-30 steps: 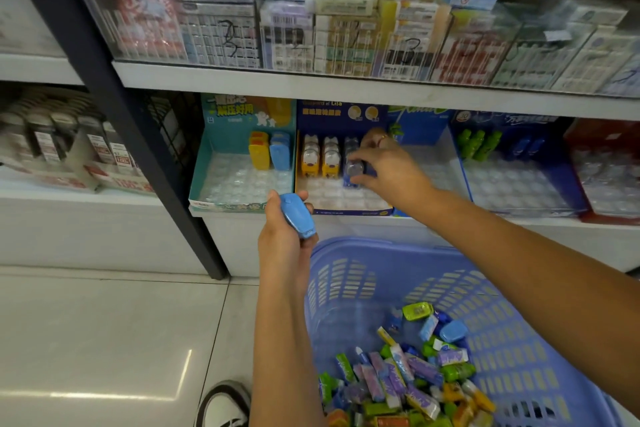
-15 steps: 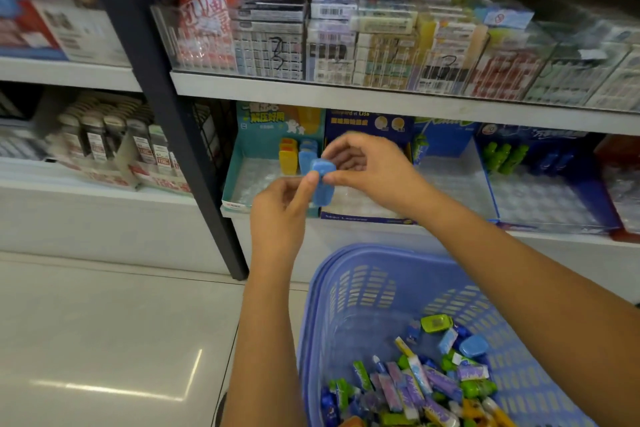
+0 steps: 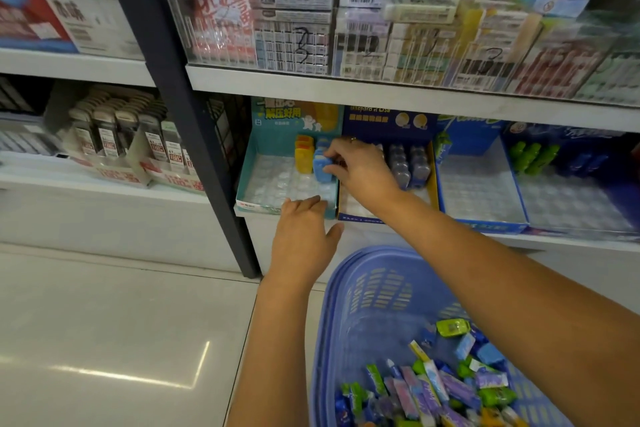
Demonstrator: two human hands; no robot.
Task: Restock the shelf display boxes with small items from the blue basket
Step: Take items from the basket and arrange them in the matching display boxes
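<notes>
My right hand (image 3: 360, 166) pinches a small blue item (image 3: 322, 168) and holds it upright in the teal display box (image 3: 252, 180), right beside a blue one and the yellow items (image 3: 304, 158) standing there. My left hand (image 3: 304, 236) hovers below the teal box's front edge, fingers relaxed and holding nothing. The blue basket (image 3: 349, 291) sits at the lower right, with several small wrapped items (image 3: 426, 388) piled in its bottom. A dark blue display box (image 3: 349, 217) with grey items (image 3: 410, 165) stands to the right of the teal one.
Further right stand blue display boxes (image 3: 481, 225) with green items (image 3: 530, 158) at the back. The shelf above (image 3: 346, 85) carries clear bins of packaged goods. A dark upright post (image 3: 194, 135) divides the shelving. Tiled floor (image 3: 121, 340) lies at the left.
My right hand took the blue item from my left hand and carried it into the teal box. My left hand let go and dropped lower, now holding nothing. The view has shifted left.
</notes>
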